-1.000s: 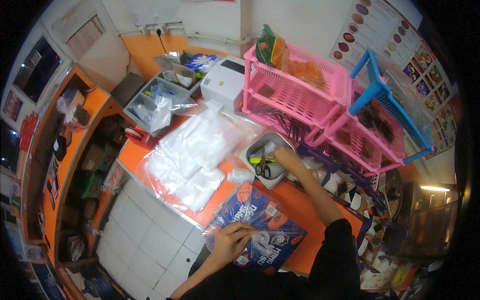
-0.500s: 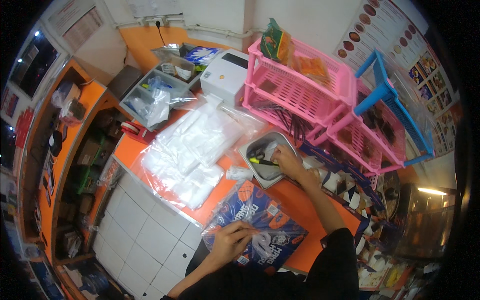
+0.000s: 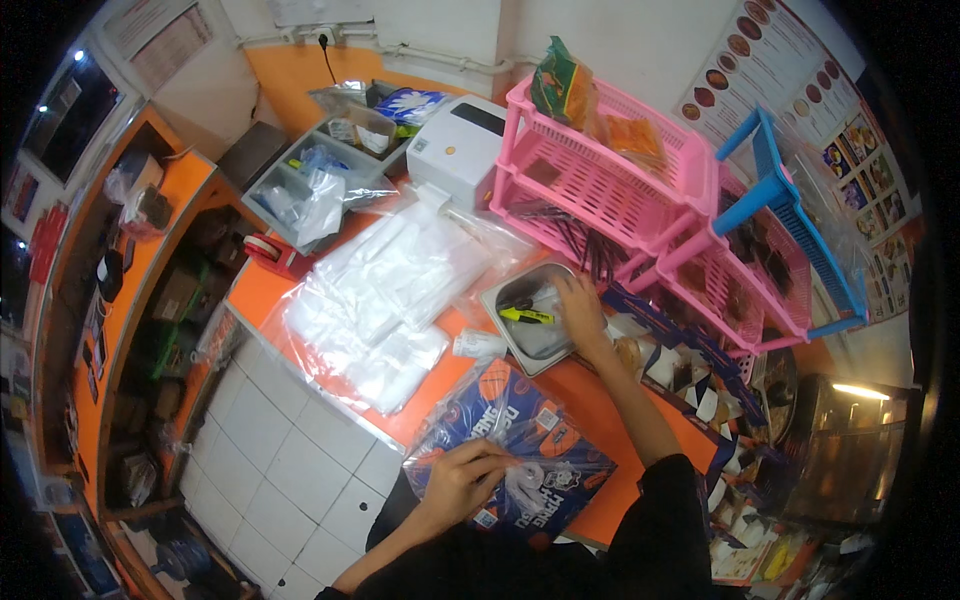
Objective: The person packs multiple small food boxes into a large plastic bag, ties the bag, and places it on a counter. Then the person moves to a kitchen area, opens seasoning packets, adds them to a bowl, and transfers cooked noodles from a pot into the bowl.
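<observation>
A blue and orange printed box [image 3: 480, 415] in a clear plastic bag [image 3: 525, 490] lies at the counter's front edge. My left hand [image 3: 465, 480] is closed over it, thumb and fingers pinching the gathered bag. Further up, my right hand [image 3: 580, 308] reaches into a rectangular metal tray [image 3: 537, 370] at its right side. Its fingers are bent together at the tray's inner wall, and whatever they hold is hidden. A yellow highlighter [image 3: 527, 316] lies in the tray beside dark scissors [image 3: 513, 303] and some clear plastic.
White plastic bags [image 3: 385, 280] lie in a stack left of the tray, with a small white roll [image 3: 478, 344] nearby. Behind stand a white printer [image 3: 457, 150], a grey divided bin [image 3: 285, 205] and pink basket racks [image 3: 610, 190]. Wrapped items [image 3: 680, 370] line the right side.
My right hand has shifted up and right inside the tray, away from the highlighter, which now shows fully. My left hand stays on the bag. The view has shifted slightly.
</observation>
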Motion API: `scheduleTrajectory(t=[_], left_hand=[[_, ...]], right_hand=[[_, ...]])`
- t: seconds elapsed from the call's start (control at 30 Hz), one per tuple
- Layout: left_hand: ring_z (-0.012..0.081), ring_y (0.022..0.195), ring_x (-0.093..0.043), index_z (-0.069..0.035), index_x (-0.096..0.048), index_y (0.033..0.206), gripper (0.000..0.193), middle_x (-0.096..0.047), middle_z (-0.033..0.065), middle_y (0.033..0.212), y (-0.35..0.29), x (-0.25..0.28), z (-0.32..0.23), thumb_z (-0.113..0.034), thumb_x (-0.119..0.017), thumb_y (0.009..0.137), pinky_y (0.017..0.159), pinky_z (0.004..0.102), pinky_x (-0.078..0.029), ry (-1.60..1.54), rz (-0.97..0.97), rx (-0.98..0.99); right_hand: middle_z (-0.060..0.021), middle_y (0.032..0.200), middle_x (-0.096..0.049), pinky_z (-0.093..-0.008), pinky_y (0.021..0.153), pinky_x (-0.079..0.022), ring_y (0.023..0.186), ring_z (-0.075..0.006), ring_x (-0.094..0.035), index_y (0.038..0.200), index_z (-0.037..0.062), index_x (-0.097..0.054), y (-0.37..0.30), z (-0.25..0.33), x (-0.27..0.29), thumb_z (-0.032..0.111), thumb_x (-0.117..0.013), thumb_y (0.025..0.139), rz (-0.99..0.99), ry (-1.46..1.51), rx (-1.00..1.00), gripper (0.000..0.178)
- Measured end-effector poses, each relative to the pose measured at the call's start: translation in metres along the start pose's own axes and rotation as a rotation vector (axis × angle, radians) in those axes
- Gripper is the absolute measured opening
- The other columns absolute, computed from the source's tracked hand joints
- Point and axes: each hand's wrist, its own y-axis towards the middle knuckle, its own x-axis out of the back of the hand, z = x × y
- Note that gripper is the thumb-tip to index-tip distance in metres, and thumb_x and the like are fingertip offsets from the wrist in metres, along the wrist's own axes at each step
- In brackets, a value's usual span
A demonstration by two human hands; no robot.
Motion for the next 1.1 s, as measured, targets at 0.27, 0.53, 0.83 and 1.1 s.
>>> scheduleTrajectory(t=[0.27, 0.53, 0.83, 1.1], left_hand=[[0.0191, 0.073, -0.058, -0.003, -0.064, 0.08, 0.016, -0.057, 0.0063, 0.077, -0.001, -0.001, 0.001, 0.004, -0.059, 0.067, 0.062, 0.0276, -0.047, 0.0, 0.016, 0.045], [0.0192, 0.074, -0.058, -0.004, -0.065, 0.082, 0.018, -0.058, 0.0055, 0.078, 0.0, -0.001, -0.002, 0.004, -0.058, 0.067, 0.063, 0.0277, -0.048, -0.026, 0.009, 0.055], [0.0182, 0.075, -0.059, -0.003, -0.065, 0.082, 0.025, -0.059, 0.0074, 0.082, -0.001, -0.003, 0.003, 0.009, -0.056, 0.063, 0.064, 0.0267, -0.048, -0.003, 0.015, 0.044], [0.0186, 0.076, -0.06, -0.003, -0.065, 0.082, 0.023, -0.059, 0.0076, 0.083, -0.001, -0.001, 0.0, 0.008, -0.057, 0.063, 0.065, 0.0267, -0.048, -0.002, 0.009, 0.058]], right_hand=[[-0.0151, 0.078, -0.057, -0.0415, 0.064, -0.042, 0.075, -0.031, -0.055, 0.082, 0.0028, -0.051, 0.027, -0.006, 0.036, 0.011, -0.05, 0.079, 0.109, 0.499, -0.114, 0.009], [-0.0167, 0.084, -0.054, -0.0385, 0.067, -0.04, 0.079, -0.0319, -0.052, 0.081, 0.0021, -0.046, -0.002, -0.026, 0.024, 0.007, -0.05, 0.076, 0.048, 0.586, -0.208, 0.008], [-0.0088, 0.13, -0.031, -0.0518, 0.09, -0.024, 0.115, -0.0331, -0.029, 0.069, 0.0095, -0.067, -0.021, -0.005, 0.023, 0.017, -0.063, 0.064, 0.171, -0.062, 0.003, 0.01], [-0.0092, 0.128, -0.034, -0.0511, 0.088, -0.024, 0.115, -0.0302, -0.03, 0.069, 0.0077, -0.067, -0.013, -0.006, -0.006, 0.021, -0.06, 0.07, 0.261, 0.06, 0.003, 0.015]])
